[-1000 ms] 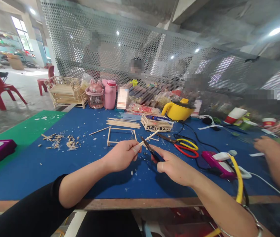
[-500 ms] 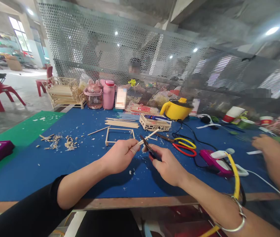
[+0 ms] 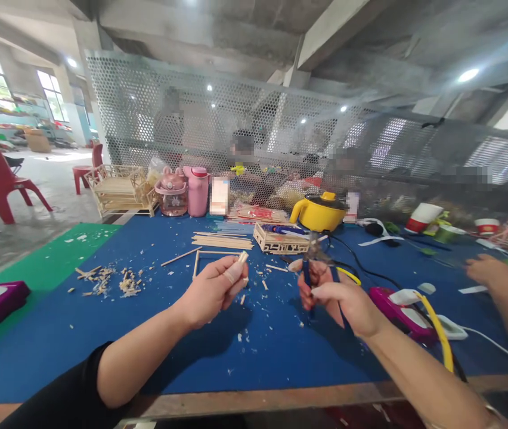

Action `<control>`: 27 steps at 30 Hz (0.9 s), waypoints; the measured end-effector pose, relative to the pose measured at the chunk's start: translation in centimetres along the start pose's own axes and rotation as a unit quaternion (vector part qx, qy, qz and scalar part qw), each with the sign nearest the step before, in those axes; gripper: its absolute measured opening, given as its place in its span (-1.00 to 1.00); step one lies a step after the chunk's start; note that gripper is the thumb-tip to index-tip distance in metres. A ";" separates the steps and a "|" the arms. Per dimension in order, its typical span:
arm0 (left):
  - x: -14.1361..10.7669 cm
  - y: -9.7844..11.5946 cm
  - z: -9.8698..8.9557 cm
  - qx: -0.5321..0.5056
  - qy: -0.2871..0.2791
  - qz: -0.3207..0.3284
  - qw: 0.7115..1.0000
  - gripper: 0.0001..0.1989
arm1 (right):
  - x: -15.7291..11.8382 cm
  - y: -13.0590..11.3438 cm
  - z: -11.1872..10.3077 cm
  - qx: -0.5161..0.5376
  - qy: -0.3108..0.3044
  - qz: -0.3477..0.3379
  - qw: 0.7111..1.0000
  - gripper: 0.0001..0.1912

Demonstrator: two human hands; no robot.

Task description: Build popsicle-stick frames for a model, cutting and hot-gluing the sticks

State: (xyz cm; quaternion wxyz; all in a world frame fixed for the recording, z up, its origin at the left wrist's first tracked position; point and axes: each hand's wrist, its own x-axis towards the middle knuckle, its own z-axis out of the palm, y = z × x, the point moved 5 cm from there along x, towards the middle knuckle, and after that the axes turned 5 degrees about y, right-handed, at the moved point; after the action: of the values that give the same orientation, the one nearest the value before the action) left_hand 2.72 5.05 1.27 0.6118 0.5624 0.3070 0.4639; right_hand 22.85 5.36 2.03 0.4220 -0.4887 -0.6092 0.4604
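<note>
Now the left hand (image 3: 211,286) is clenched round a small bunch of short pale sticks (image 3: 243,257), their ends poking out above the thumb. Across from it, well apart, the right hand (image 3: 347,301) grips a blue-handled cutter (image 3: 306,277), handles spread; motion blurs its tip, so it's probably a pair of nippers, though the view can't settle that. The sticks and the cutter are not touching.

Just beneath and between the hands, little offcuts (image 3: 265,285) dot the blue tabletop (image 3: 254,369), so some cutting looks done. Right behind the left hand stands a slim stick frame (image 3: 218,252), partly hidden, its visible side open with no infill: by the look of it, an outline and little more. The openwork box (image 3: 281,242) beyond seems much further along, its sides patterned and pens or tools lying in it.

Plenty is left uncut, too: long sticks (image 3: 222,241) lie in a row behind the frame. Farther left, scraps (image 3: 131,283) sit heaped; away to the right, another person's hand (image 3: 486,269) reaches over the table.
</note>
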 end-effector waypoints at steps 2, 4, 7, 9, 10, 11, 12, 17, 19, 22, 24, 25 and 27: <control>0.2 0.2 -0.3 0.046 0.013 0.017 0.999 -0.67 | 0.8 1.3 -2.0 -0.257 0.039 0.011 0.966 -0.58; 0.1 0.2 -0.2 0.151 0.012 0.033 0.988 -0.65 | 1.3 2.9 -3.0 -0.455 0.071 0.025 0.887 -0.47; -0.3 -0.1 0.1 0.299 -0.010 0.035 0.954 -0.64 | 1.8 4.4 -2.6 -0.601 0.099 -0.010 0.793 -0.22; -0.7 -0.1 0.3 0.352 -0.023 0.041 0.935 -0.63 | 1.9 4.2 -2.1 -0.626 0.102 -0.029 0.772 -0.15; -0.8 0.0 0.4 0.372 -0.029 0.047 0.927 -0.62 | 1.8 3.6 -1.8 -0.630 0.105 -0.031 0.769 -0.15; -0.8 0.1 0.5 0.388 -0.035 0.053 0.919 -0.62 | 1.7 2.6 -1.6 -0.628 0.108 -0.034 0.770 -0.18; -0.8 0.2 0.6 0.402 -0.041 0.059 0.913 -0.62 | 1.6 1.3 -1.1 -0.621 0.108 -0.050 0.774 -0.24; 0.4 1.4 0.5 0.467 0.003 0.085 0.880 -0.52 | 1.9 -4.8 3.7 -0.489 0.019 -0.170 0.855 -0.58; 1.2 1.8 0.2 0.490 0.010 0.086 0.867 -0.41 | 2.6 -5.4 5.6 -0.440 -0.040 -0.198 0.875 -0.57; 2.2 2.2 -0.4 0.519 -0.017 0.088 0.850 -0.33 | 3.7 -4.8 6.6 -0.411 -0.070 -0.221 0.882 -0.61; 2.6 2.2 -0.7 0.530 -0.031 0.099 0.841 -0.30 | 4.1 -3.9 6.5 -0.397 -0.065 -0.221 0.889 -0.62; 2.8 2.2 -0.8 0.532 -0.033 0.106 0.839 -0.28 | 4.2 -3.5 6.4 -0.384 -0.065 -0.220 0.894 -0.62; 3.0 2.0 -0.9 0.533 -0.044 0.110 0.838 -0.27 | 4.3 -2.9 6.1 -0.363 -0.065 -0.215 0.904 -0.63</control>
State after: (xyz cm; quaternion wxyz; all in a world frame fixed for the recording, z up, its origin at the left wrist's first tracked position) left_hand 2.59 8.02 3.48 0.1753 0.8514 0.4159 0.2674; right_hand 15.63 8.38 3.77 0.2637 -0.4345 -0.8504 0.1359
